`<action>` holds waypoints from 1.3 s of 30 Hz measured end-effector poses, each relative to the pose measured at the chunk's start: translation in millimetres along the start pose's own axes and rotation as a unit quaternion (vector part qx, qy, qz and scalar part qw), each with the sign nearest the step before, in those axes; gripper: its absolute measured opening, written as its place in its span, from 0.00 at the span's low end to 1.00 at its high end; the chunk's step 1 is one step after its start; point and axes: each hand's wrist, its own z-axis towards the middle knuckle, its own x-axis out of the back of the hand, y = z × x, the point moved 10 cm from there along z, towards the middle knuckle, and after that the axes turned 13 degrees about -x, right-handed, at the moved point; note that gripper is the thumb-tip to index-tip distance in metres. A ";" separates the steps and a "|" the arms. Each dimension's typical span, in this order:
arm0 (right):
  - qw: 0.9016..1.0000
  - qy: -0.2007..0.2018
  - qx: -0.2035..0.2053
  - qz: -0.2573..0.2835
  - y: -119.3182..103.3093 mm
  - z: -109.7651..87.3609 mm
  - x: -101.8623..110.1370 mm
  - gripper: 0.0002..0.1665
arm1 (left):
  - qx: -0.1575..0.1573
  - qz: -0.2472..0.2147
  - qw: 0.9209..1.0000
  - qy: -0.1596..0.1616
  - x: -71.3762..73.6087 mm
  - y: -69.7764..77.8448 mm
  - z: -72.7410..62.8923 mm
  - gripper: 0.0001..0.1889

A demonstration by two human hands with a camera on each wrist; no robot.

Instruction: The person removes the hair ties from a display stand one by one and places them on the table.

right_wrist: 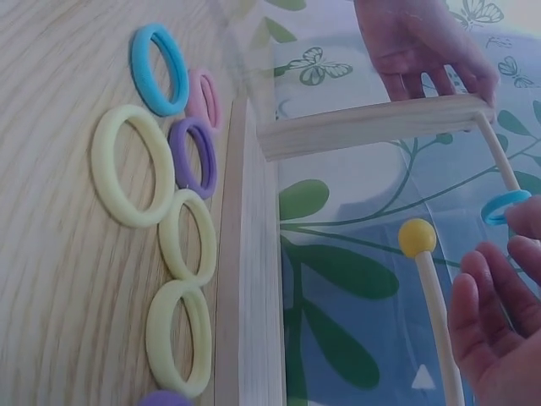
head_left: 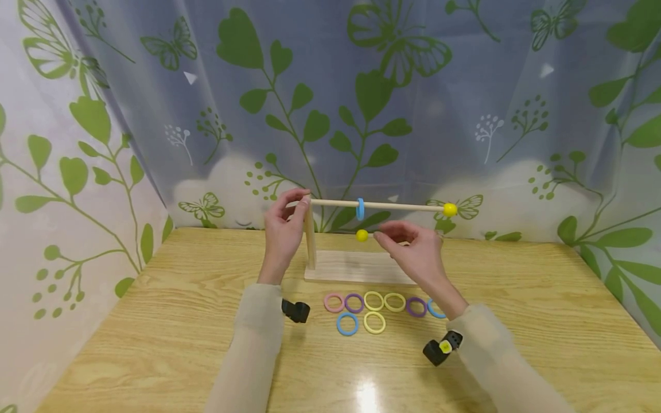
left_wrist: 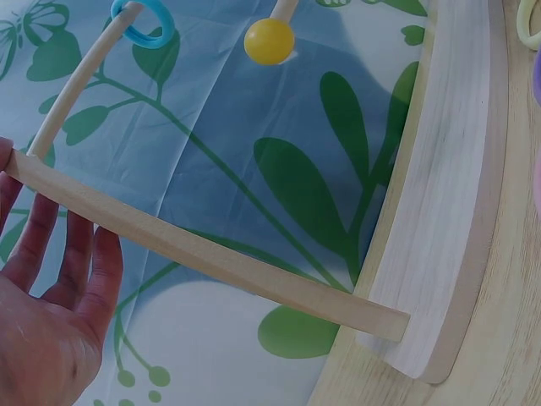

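My left hand (head_left: 285,229) holds the top of the left upright (left_wrist: 211,245) of a wooden stand, thumb and fingertips at its upper end. From there a long upper rod (head_left: 325,202) runs right to a yellow ball (head_left: 450,210). A blue ring (head_left: 360,209) hangs around this rod. My right hand (head_left: 413,249) is beside the lower rod (right_wrist: 435,313), just right of its yellow ball (head_left: 362,236). In the right wrist view its thumb and fingers are apart, with nothing seen between them. That hand hides the stand's right side in the head view.
In front of the stand's base (head_left: 356,267) lie several loose rings: a pink ring (head_left: 326,304), purple rings (head_left: 347,308), yellow rings (head_left: 374,332) and blue rings (head_left: 348,333). The wooden table (head_left: 196,321) meets a leaf-patterned curtain (head_left: 320,74) behind.
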 end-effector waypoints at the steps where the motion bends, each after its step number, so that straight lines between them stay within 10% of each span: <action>1: 1.000 0.002 -0.001 0.003 -0.3 0.4 -0.4 0.15 | -0.001 0.001 1.000 0.000 0.0 0.3 0.0 0.11; 39: 0.997 0.057 0.017 0.053 -19.5 10.6 -19.4 0.11 | -0.002 -0.004 1.000 0.001 0.5 0.9 0.3 0.11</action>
